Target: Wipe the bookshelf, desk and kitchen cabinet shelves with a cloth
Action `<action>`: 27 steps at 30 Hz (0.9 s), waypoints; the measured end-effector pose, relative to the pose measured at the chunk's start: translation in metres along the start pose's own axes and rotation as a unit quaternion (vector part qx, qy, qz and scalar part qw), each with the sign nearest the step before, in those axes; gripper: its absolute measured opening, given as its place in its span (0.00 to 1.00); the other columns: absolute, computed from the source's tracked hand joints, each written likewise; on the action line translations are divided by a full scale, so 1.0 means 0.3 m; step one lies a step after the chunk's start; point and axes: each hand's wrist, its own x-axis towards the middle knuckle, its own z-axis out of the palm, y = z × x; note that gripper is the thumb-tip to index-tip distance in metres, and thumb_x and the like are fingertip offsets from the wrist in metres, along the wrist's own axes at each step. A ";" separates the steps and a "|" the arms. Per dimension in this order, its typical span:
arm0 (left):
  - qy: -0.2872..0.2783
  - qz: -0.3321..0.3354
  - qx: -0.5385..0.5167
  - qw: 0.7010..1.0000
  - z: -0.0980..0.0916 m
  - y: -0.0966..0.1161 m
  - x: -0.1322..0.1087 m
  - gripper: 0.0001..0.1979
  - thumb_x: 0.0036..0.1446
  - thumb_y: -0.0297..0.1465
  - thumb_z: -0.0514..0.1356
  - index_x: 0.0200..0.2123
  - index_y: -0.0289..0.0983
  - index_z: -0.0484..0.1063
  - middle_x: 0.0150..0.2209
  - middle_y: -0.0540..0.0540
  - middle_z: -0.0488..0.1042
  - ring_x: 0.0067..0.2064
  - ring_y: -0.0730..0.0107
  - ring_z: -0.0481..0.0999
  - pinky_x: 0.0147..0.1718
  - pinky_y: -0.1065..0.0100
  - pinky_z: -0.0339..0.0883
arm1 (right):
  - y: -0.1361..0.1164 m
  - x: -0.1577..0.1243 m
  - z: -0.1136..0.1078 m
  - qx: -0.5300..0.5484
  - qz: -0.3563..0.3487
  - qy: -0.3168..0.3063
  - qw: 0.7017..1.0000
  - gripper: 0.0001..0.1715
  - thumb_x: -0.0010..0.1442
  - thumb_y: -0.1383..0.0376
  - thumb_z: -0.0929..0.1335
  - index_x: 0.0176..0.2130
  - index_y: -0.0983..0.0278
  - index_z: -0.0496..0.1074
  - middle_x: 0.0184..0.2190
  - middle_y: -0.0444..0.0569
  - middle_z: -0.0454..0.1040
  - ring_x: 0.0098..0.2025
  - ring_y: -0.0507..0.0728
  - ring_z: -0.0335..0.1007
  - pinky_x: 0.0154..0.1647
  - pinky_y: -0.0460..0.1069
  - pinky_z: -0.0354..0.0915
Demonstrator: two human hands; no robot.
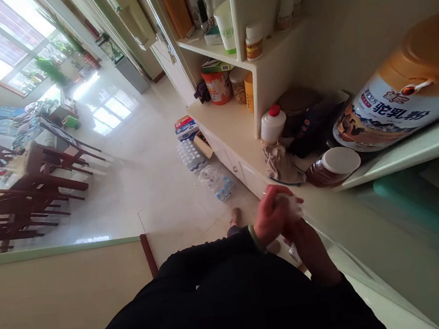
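Observation:
My two hands meet in front of my body, close to the edge of the counter. My left hand (270,218), with a pale bracelet at the wrist, has its fingers curled over toward the right one. My right hand (300,236) is pressed against it from below, also closed. A small whitish thing (295,205) shows between them, too blurred to name. Nearest on the counter lies a crumpled beige cloth (278,162), beside a white bottle with a red cap (273,125) and a dark jar with a white lid (335,166).
A large camel milk powder tub (385,105) stands on the right. Shelves hold a paper cup (225,26), a pill bottle (254,44) and an orange-red tub (218,88). Packs of bottles (217,183) lie on the floor; a dining table (26,171) with chairs is at left.

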 end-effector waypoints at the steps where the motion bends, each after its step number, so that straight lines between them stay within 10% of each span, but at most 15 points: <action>1: 0.011 -0.039 -0.050 0.998 -0.025 0.018 0.020 0.15 0.69 0.46 0.62 0.44 0.40 0.70 0.36 0.48 0.75 0.31 0.73 0.73 0.28 0.72 0.68 | -0.019 0.009 0.019 -0.003 0.005 -0.010 1.000 0.39 0.61 0.26 0.66 0.30 0.57 0.72 0.23 0.47 0.75 0.27 0.59 0.70 0.28 0.53 0.66; 5: 0.002 -0.090 -0.079 0.993 -0.168 0.092 0.116 0.16 0.63 0.43 0.66 0.43 0.40 0.68 0.35 0.52 0.74 0.23 0.82 0.60 0.22 0.76 0.56 | -0.100 0.071 0.075 0.036 0.021 0.007 0.999 0.33 0.54 0.33 0.74 0.39 0.57 0.76 0.28 0.46 0.80 0.27 0.58 0.71 0.30 0.52 0.69; 8: -0.115 -0.036 0.121 0.985 -0.295 0.138 0.169 0.07 0.63 0.33 0.65 0.42 0.39 0.73 0.35 0.49 0.77 0.30 0.74 0.73 0.32 0.72 0.70 | -0.147 0.138 0.115 0.050 0.030 0.032 0.998 0.30 0.53 0.37 0.76 0.36 0.58 0.76 0.28 0.46 0.80 0.27 0.55 0.69 0.30 0.51 0.69; 14: -0.269 0.109 0.390 0.874 -0.495 0.176 0.240 0.12 0.63 0.24 0.66 0.49 0.41 0.82 0.53 0.40 0.80 0.52 0.60 0.83 0.55 0.63 0.77 | -0.183 0.249 0.216 0.118 0.047 0.073 0.989 0.34 0.50 0.35 0.78 0.38 0.59 0.76 0.29 0.46 0.81 0.32 0.58 0.76 0.38 0.53 0.74; 22: -0.245 0.006 0.565 0.788 -0.625 0.167 0.383 0.22 0.64 0.29 0.67 0.61 0.39 0.75 0.46 0.39 0.85 0.48 0.51 0.86 0.48 0.58 0.79 | -0.202 0.316 0.442 0.007 -0.111 0.110 0.988 0.25 0.57 0.44 0.79 0.47 0.56 0.84 0.48 0.54 0.82 0.48 0.64 0.80 0.47 0.58 0.80; 27: -0.233 0.034 0.568 0.789 -0.669 0.151 0.431 0.02 0.62 0.29 0.70 0.38 0.39 0.80 0.40 0.42 0.84 0.47 0.54 0.84 0.52 0.57 0.77 | -0.194 0.372 0.468 -0.010 -0.128 0.138 0.982 0.24 0.65 0.40 0.73 0.40 0.56 0.83 0.40 0.53 0.81 0.42 0.62 0.79 0.48 0.59 0.79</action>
